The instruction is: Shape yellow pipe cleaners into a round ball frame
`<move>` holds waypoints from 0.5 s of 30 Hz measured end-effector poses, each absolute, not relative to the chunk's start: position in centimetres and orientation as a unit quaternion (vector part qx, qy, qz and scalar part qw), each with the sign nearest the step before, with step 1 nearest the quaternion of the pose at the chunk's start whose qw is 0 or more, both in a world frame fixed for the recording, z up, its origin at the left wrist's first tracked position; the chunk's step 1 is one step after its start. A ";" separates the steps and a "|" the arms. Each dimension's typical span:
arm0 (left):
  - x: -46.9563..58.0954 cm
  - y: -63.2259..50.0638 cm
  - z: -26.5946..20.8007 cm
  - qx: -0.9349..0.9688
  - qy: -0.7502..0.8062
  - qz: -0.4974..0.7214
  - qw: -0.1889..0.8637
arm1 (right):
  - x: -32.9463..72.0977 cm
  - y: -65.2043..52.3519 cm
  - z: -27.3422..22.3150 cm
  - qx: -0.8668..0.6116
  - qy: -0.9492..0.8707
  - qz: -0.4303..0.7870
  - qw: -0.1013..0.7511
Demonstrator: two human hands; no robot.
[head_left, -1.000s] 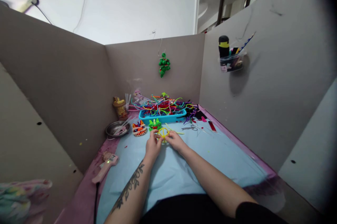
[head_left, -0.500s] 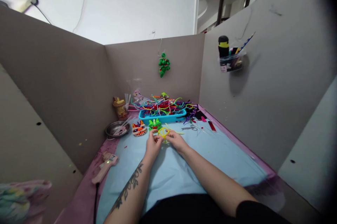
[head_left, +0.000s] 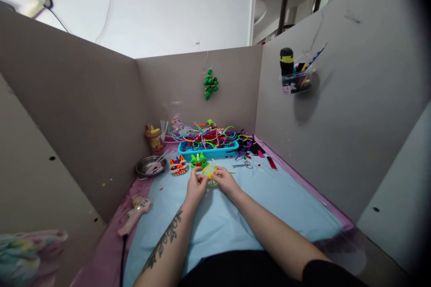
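Between my hands is a yellow pipe-cleaner frame (head_left: 210, 170), round with crossing spokes. My left hand (head_left: 197, 183) pinches its left side with thumb and fingers. From the other side my right hand (head_left: 226, 180) grips the right edge, fingers curled in. Just behind the frame sits a green fuzzy figure with horns (head_left: 198, 160), partly hidden by my left hand. An orange and white fuzzy figure (head_left: 178, 165) stands to its left. A pale yellow strand (head_left: 232, 171) pokes out behind my right hand.
A blue tray (head_left: 208, 152) heaped with colourful pipe cleaners (head_left: 210, 136) stands at the back. Scissors (head_left: 243, 165) lie right of my hands. At left are a metal bowl (head_left: 151, 167) and a pink glue gun (head_left: 134, 217) with a cord. Grey partitions (head_left: 198, 64) enclose the table.
The whole view has shifted slightly. Both hands keep hold of the yellow frame in nearly the same place; the frame looks very slightly turned.
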State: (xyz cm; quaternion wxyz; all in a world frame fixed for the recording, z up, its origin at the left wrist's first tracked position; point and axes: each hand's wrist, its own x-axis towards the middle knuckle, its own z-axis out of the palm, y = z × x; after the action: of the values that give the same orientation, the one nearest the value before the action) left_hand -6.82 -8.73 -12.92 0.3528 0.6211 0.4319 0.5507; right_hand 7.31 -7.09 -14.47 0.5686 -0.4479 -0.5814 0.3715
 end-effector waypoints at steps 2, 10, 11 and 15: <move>-6.8 -8.8 -13.1 0.642 0.436 0.541 0.324 | 7.2 -7.2 -14.5 -0.454 -0.595 0.347 0.565; -6.6 -9.0 -13.2 0.662 0.431 0.520 0.324 | 7.1 -7.3 -14.5 -0.480 -0.616 0.292 0.553; -6.6 -9.0 -13.2 0.658 0.430 0.523 0.329 | 7.1 -7.2 -14.6 -0.478 -0.614 0.295 0.554; -6.7 -8.8 -13.0 0.628 0.426 0.548 0.351 | 7.4 -6.8 -14.9 -0.471 -0.599 0.323 0.561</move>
State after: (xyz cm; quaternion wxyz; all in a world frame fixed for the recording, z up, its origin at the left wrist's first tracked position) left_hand -6.67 -8.82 -12.96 0.3511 0.6284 0.4256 0.5484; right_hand 7.39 -6.84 -14.87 0.5615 -0.4707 -0.5988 0.3234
